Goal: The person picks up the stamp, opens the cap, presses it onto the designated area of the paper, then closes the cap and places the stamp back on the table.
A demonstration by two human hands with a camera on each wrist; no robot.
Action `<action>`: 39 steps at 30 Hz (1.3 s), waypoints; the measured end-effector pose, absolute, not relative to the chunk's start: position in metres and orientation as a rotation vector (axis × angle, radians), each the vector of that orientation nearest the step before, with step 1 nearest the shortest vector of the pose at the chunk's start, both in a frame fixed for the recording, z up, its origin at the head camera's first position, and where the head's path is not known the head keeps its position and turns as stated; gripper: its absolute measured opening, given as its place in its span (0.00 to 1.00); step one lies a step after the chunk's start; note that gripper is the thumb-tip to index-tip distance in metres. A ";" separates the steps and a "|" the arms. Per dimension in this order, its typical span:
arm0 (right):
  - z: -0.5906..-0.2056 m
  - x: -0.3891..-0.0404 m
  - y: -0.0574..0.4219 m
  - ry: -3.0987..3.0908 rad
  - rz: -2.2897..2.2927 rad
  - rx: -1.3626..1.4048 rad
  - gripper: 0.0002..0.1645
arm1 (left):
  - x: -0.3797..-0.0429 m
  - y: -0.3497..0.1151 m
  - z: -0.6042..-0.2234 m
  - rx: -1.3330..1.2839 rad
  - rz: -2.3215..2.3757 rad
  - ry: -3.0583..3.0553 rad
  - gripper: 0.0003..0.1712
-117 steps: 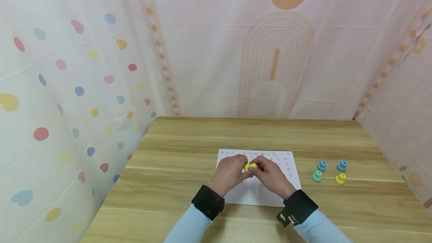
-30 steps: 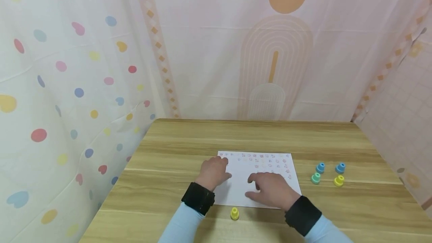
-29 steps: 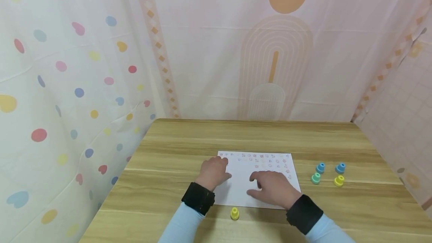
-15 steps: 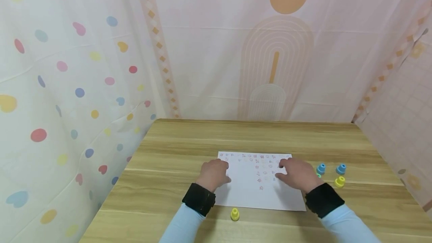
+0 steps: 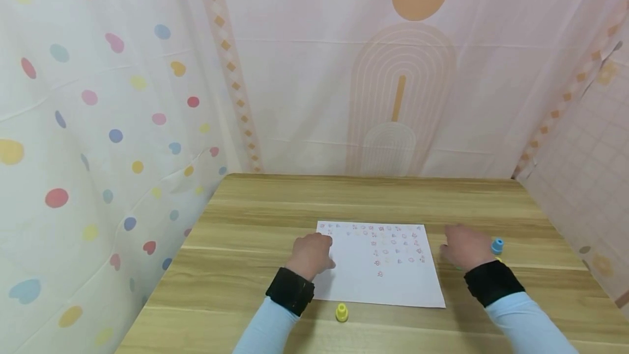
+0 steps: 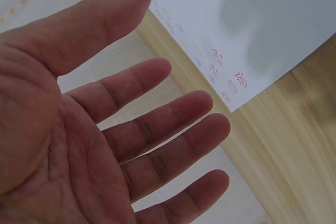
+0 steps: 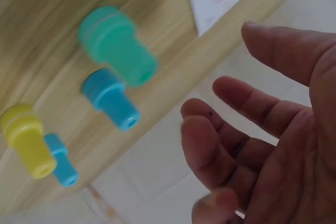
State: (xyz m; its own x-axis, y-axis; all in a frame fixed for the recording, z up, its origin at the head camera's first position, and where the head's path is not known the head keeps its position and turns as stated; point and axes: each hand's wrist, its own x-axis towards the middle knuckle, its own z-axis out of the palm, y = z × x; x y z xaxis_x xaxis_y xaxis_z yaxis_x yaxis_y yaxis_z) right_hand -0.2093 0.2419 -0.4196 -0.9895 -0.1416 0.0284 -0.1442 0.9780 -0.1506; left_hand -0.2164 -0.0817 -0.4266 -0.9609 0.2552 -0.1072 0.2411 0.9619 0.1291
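My left hand (image 5: 309, 255) is at the left side of the white paper (image 5: 363, 283), holding nothing; its fingers are spread and loosely bent in the left wrist view. On the right, my right hand (image 5: 466, 246) hovers over the group of toy stamps, fingers loosely curved with nothing between them. The right wrist view shows a green stamp (image 7: 116, 45), a blue stamp (image 7: 110, 98), a yellow stamp (image 7: 27, 140) and a second blue stamp (image 7: 61, 160), all apart from the fingers. In the head view the hand hides most of this group. Another yellow stamp (image 5: 342, 312) stands before the paper.
Rows of small red, blue and faint marks cover the upper and right parts of the paper. Everything lies on a wooden table (image 5: 236, 288). Patterned curtains (image 5: 304, 70) hang behind it and along both sides.
Earlier both hands held a yellow stamp over the paper; a yellow stamp then stands at the front edge. My right hand has moved right, from the paper to the stamps. My left hand barely moves lately.
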 end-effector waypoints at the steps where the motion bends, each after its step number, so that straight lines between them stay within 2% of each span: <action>1: -0.420 -0.209 0.244 -3.117 0.235 0.210 0.11 | -0.216 -0.082 -0.427 0.381 0.176 2.990 0.21; 8: -0.427 -0.209 0.250 -3.118 0.149 0.171 0.09 | -0.215 -0.081 -0.427 0.385 0.170 2.990 0.21; 17: -0.439 -0.209 0.253 -3.146 0.172 0.106 0.13 | -0.214 -0.080 -0.427 0.385 0.184 2.988 0.20; 20: -0.440 -0.209 0.254 -3.163 0.163 0.089 0.09 | -0.214 -0.080 -0.427 0.386 0.186 2.991 0.20; 23: -0.440 -0.207 0.256 -3.189 0.103 0.097 0.06 | -0.214 -0.079 -0.426 0.391 0.179 2.995 0.20; 39: -0.449 -0.205 0.256 -3.153 0.066 0.150 0.07 | -0.215 -0.078 -0.426 0.408 0.148 3.008 0.22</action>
State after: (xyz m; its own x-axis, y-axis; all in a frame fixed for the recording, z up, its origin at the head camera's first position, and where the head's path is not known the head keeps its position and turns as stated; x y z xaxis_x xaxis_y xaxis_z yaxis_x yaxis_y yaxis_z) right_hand -0.2051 0.2560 -0.4491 -0.9954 -0.0952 -0.0134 -0.0946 0.9946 -0.0427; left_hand -0.2153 -0.0779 -0.4258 -0.9587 0.2703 -0.0883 0.2603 0.9593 0.1097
